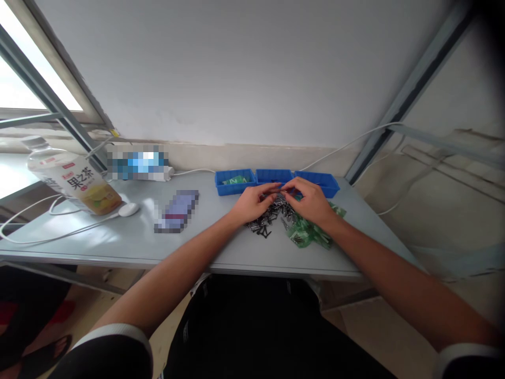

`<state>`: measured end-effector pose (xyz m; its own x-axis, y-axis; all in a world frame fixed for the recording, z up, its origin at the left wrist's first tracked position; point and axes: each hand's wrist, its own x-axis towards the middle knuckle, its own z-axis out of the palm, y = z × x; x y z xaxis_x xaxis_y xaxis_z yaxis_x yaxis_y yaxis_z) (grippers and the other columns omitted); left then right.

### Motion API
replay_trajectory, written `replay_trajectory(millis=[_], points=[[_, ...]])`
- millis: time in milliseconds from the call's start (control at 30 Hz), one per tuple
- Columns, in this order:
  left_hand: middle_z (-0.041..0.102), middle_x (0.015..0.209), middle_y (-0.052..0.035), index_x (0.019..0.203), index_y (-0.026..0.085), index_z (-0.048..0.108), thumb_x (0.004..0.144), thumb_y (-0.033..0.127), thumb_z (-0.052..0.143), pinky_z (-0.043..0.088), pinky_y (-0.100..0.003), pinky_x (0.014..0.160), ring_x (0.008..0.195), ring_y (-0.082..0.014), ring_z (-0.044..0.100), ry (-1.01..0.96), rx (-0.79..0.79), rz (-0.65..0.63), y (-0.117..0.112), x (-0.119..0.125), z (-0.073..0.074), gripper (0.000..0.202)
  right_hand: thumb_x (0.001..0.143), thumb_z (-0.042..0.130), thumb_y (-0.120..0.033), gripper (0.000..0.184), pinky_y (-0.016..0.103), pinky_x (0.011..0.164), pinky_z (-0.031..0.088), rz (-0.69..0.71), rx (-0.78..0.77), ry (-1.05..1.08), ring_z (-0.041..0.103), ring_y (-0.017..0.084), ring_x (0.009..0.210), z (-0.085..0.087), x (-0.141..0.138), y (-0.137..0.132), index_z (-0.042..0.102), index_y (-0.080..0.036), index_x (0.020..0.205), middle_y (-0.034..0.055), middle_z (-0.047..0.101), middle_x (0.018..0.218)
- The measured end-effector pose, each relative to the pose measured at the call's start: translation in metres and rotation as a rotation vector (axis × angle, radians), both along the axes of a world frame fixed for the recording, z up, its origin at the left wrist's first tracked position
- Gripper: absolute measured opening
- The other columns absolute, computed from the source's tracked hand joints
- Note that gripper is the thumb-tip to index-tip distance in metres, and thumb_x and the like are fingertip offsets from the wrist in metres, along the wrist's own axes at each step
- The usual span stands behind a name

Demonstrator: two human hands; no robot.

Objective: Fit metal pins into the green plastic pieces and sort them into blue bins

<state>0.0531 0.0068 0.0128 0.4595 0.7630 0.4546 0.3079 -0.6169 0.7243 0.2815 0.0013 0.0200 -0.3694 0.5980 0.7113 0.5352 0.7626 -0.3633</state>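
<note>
My left hand point(254, 203) and my right hand point(310, 199) meet fingertip to fingertip, each with its fingers pinched together. Whatever lies between the fingertips is too small to make out. Right below them is a pile of small dark and silvery metal pieces point(261, 225), which look like screws. Small green plastic bags point(310, 232) with metal pieces inside lie under and beside my right hand. Just beyond the hands stand three blue bins in a row: the left bin point(235, 190) has green bags in it, while my fingers partly cover the middle bin point(273, 172) and right bin point(329, 184).
On the table's left are a tilted drink bottle point(74, 176), a white round charger with a cable point(128, 209) and a blurred phone-like object point(179, 210). A blurred blue item point(138, 162) sits by the wall. Metal frame posts point(371, 142) flank the table; another person's foot point(47, 355) shows lower left.
</note>
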Motion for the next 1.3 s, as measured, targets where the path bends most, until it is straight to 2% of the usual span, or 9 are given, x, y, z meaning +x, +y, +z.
replay_trajectory(millis=[100,233,367,500,600,700,800,1067,1300], points=[[0.078,0.131,-0.0079,0.131,0.021,0.074,0.102,0.031,0.060,0.062,-0.036,0.097,0.118,-0.0254,0.075,-0.029,0.009,0.038,0.002,0.000,0.000,0.034,0.097,0.068,-0.024,0.009,0.038,0.077,0.060,0.053,-0.020,-0.010,0.069,0.022,0.082,0.001,0.000,-0.001,0.071,-0.023,0.105,0.0082,0.073,0.102],[0.081,0.120,-0.0082,0.122,0.020,0.076,0.099,0.029,0.067,0.062,-0.038,0.100,0.109,-0.0236,0.078,-0.094,-0.004,0.107,0.005,-0.002,-0.001,0.027,0.097,0.069,-0.028,0.013,0.039,0.077,0.059,0.104,-0.030,-0.052,0.068,0.021,0.078,0.002,-0.002,-0.003,0.072,-0.023,0.109,0.0086,0.074,0.105],[0.082,0.112,-0.0079,0.113,0.019,0.076,0.094,0.022,0.069,0.063,-0.036,0.093,0.098,-0.0216,0.079,-0.136,-0.036,0.157,0.009,-0.003,-0.004,0.020,0.099,0.067,-0.028,0.012,0.040,0.076,0.060,0.090,-0.007,-0.026,0.067,0.021,0.077,0.003,-0.003,-0.005,0.073,-0.023,0.109,0.0088,0.074,0.104],[0.083,0.100,-0.0032,0.101,0.020,0.080,0.090,0.019,0.073,0.061,-0.034,0.090,0.090,-0.0191,0.078,-0.063,-0.036,0.153,0.009,-0.003,-0.005,0.013,0.100,0.063,-0.023,0.013,0.040,0.078,0.060,0.076,0.040,0.021,0.070,0.024,0.089,0.004,-0.002,-0.005,0.073,-0.024,0.109,0.0097,0.074,0.107],[0.083,0.097,-0.0005,0.096,0.021,0.081,0.088,0.018,0.074,0.058,-0.032,0.087,0.086,-0.0175,0.075,0.020,-0.015,0.147,0.007,-0.002,-0.002,0.011,0.101,0.061,-0.020,0.015,0.044,0.089,0.059,0.071,0.089,-0.001,0.071,0.027,0.102,0.005,-0.001,-0.004,0.073,-0.024,0.109,0.0100,0.075,0.110],[0.082,0.096,-0.0009,0.096,0.020,0.078,0.088,0.025,0.076,0.057,-0.030,0.081,0.082,-0.0167,0.073,0.026,-0.020,0.158,0.004,-0.002,0.000,0.009,0.100,0.062,-0.019,0.013,0.045,0.093,0.057,0.063,0.072,-0.076,0.071,0.027,0.099,0.002,0.000,0.000,0.073,-0.024,0.104,0.0081,0.077,0.103],[0.081,0.096,-0.0020,0.100,0.020,0.075,0.088,0.028,0.077,0.057,-0.029,0.080,0.085,-0.0171,0.074,0.000,-0.031,0.170,0.002,-0.002,0.002,0.014,0.098,0.065,-0.019,0.009,0.042,0.086,0.057,0.052,0.020,-0.133,0.070,0.025,0.090,-0.003,-0.001,0.003,0.073,-0.023,0.099,0.0067,0.078,0.095],[0.083,0.098,-0.0030,0.107,0.021,0.071,0.090,0.025,0.075,0.058,-0.031,0.082,0.090,-0.0194,0.078,0.010,0.001,0.148,0.003,-0.001,-0.003,0.018,0.094,0.067,-0.020,0.009,0.039,0.081,0.056,0.047,-0.049,-0.125,0.070,0.024,0.086,-0.005,0.000,0.004,0.074,-0.023,0.098,0.0073,0.076,0.097],[0.081,0.094,-0.0017,0.109,0.021,0.070,0.090,0.026,0.075,0.058,-0.031,0.079,0.086,-0.0183,0.076,0.006,0.039,0.149,0.004,0.000,-0.002,0.020,0.094,0.067,-0.021,0.007,0.037,0.079,0.056,0.050,-0.111,-0.152,0.070,0.022,0.082,-0.010,0.001,0.007,0.074,-0.023,0.096,0.0063,0.075,0.095]])
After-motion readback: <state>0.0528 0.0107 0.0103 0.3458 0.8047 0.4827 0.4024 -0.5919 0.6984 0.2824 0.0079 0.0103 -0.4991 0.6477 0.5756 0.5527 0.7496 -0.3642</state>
